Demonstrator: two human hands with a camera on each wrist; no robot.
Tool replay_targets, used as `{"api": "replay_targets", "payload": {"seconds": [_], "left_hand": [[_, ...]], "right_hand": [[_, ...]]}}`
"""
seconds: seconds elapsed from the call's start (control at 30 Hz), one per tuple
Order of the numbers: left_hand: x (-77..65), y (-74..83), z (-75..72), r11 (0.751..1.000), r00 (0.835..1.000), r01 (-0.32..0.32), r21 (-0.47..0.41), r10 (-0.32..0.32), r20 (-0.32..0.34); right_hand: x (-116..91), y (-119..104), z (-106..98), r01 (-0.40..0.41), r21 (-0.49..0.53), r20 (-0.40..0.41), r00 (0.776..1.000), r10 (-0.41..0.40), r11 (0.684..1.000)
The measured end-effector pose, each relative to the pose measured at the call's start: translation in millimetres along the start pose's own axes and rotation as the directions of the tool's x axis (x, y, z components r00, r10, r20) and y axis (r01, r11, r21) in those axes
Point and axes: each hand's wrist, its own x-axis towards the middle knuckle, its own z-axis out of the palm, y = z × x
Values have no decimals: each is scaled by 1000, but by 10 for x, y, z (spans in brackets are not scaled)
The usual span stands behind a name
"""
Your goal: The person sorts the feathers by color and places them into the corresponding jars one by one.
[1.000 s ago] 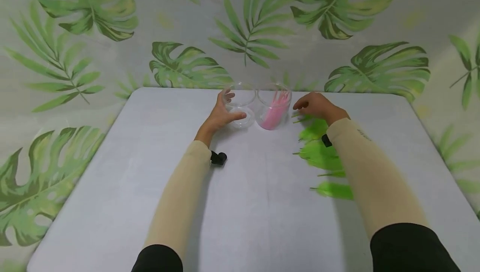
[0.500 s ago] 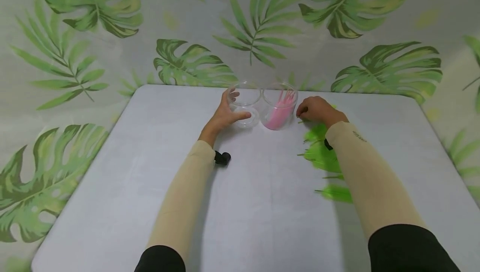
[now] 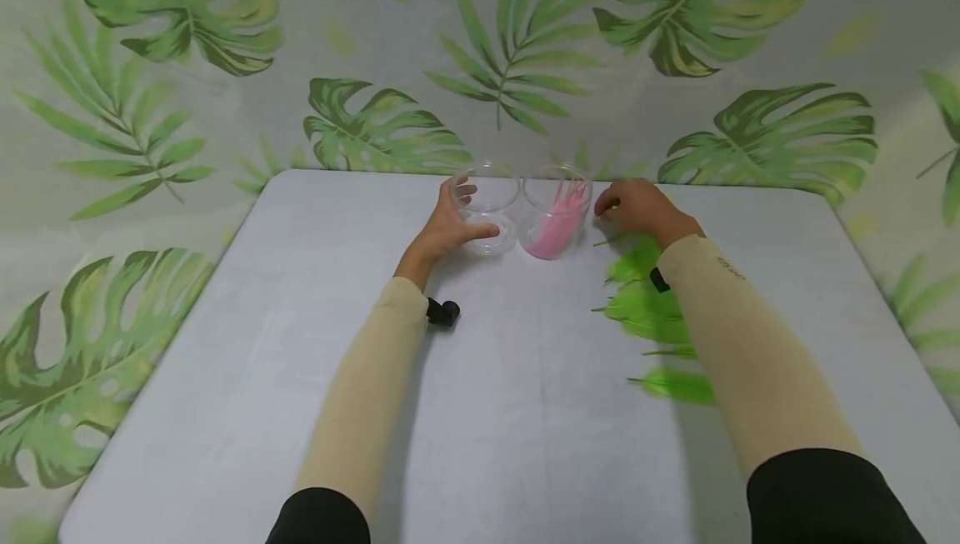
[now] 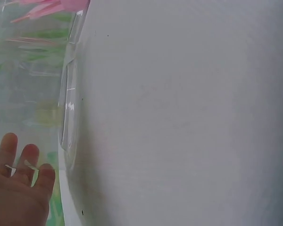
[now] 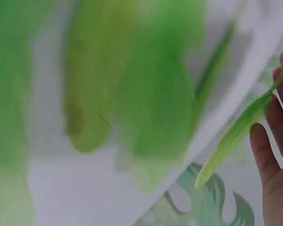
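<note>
My left hand (image 3: 441, 229) holds a clear round container (image 3: 504, 237) near the table's back edge, thumb in front and fingers behind it. The fingers show through its clear wall (image 4: 47, 94) in the left wrist view. Right beside it stands a second clear container (image 3: 528, 232) with pink feathers (image 3: 557, 223) leaning inside. Just right of that one, my right hand (image 3: 637, 207) pinches a green feather (image 5: 238, 129) by its stem, the vane hanging down in the right wrist view. Several more green feathers (image 3: 645, 311) lie in a column below this hand, partly covered by my forearm.
A white table (image 3: 495, 444) spreads out below both arms. Behind its back edge hangs a leaf-printed backdrop (image 3: 405, 27). Small black wrist cameras (image 3: 444, 313) are strapped at the sleeves.
My right hand dipped to the topmost green feather, closed its fingertips and has risen slightly. The left hand and both containers stay in place; the head view shifted a little.
</note>
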Motion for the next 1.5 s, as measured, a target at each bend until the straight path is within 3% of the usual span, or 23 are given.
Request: {"api": "replay_targets", "payload": {"seconds": [0.17, 0.37, 0.5, 0.6, 0.77, 0.8, 0.87, 0.97, 1.13, 1.27, 1.37, 1.43, 1.5], "left_hand": [[0, -14, -13, 1000, 1000, 1, -7, -1, -1], [8, -35, -4, 1000, 1000, 4, 3, -4, 0], [4, -34, 3, 1000, 1000, 15, -3, -15, 3], [4, -28, 4, 1000, 1000, 11, -5, -11, 3], [2, -21, 6, 1000, 1000, 6, -8, -5, 13], [5, -24, 8, 1000, 1000, 5, -7, -5, 17], [8, -27, 10, 1000, 1000, 5, -3, -5, 19], [16, -45, 15, 1000, 1000, 8, 1, -8, 11], [14, -65, 31, 1000, 1000, 9, -1, -9, 2], [-3, -58, 56, 1000, 1000, 14, 4, -14, 6], [-8, -52, 62, 1000, 1000, 12, 12, -12, -7], [-3, -50, 63, 1000, 1000, 8, 14, -7, -20], [3, -46, 72, 1000, 1000, 7, 10, -7, -20]], "right_hand": [[-65, -27, -165, -20, 104, -65, 998, 27, 994], [-134, 31, -298, -49, 135, -117, 991, 65, 990], [-143, 39, -410, -62, 205, -206, 973, 105, 977], [-115, -17, -542, -37, 297, -333, 932, 140, 954], [-41, -269, -867, 63, 458, -529, 821, 214, 887], [-31, -340, -937, 87, 499, -544, 806, 233, 863], [-14, -494, -1065, 146, 602, -539, 799, 264, 785], [9, -729, -1187, 232, 734, -512, 807, 295, 638], [70, -1025, -1174, 353, 856, -470, 837, 282, 378], [155, -1163, -1059, 349, 915, -394, 881, 260, 204], [229, -1274, -925, 329, 936, -350, 906, 238, 127], [275, -1356, -813, 315, 942, -333, 918, 217, 117], [317, -1421, -689, 292, 948, -313, 929, 196, 128]]}}
